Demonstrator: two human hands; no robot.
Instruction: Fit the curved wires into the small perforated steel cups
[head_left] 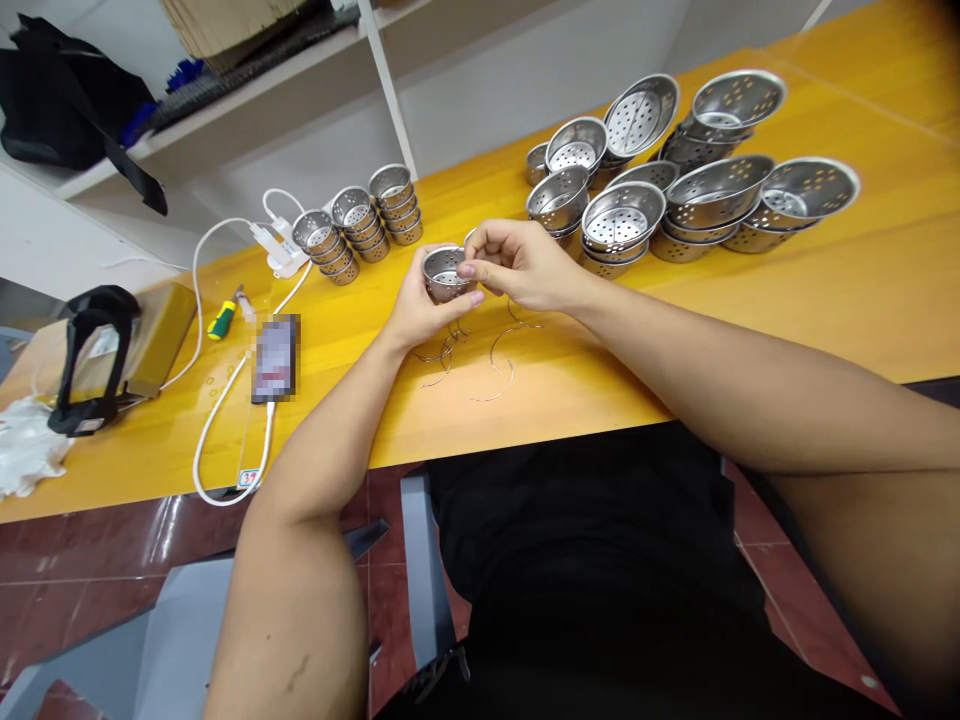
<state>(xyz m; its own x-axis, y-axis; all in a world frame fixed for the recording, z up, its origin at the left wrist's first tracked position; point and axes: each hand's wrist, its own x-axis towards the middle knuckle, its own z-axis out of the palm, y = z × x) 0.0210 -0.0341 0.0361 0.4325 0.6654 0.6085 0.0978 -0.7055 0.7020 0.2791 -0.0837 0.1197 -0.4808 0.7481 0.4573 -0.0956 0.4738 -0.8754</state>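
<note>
My left hand (420, 303) is closed around a small perforated metal cup (445, 272), its open mouth facing up. At the cup's right rim, my right hand (519, 262) has its thumb and fingertips pinched together. Whatever lies between those fingertips is too small to make out. Part of another metal rim shows just behind the right fingers. Below the hands, several thin curved wire pieces (493, 380) lie loose on the yellow table (585, 395).
Stacks of small perforated cups (354, 212) stand at the back left. Larger perforated bowls (622, 215) are piled at the back right. On the left are a phone (274, 360) on a white cable, a power strip (283, 252), a green-yellow screwdriver (223, 320) and a black headset-like frame (94, 360).
</note>
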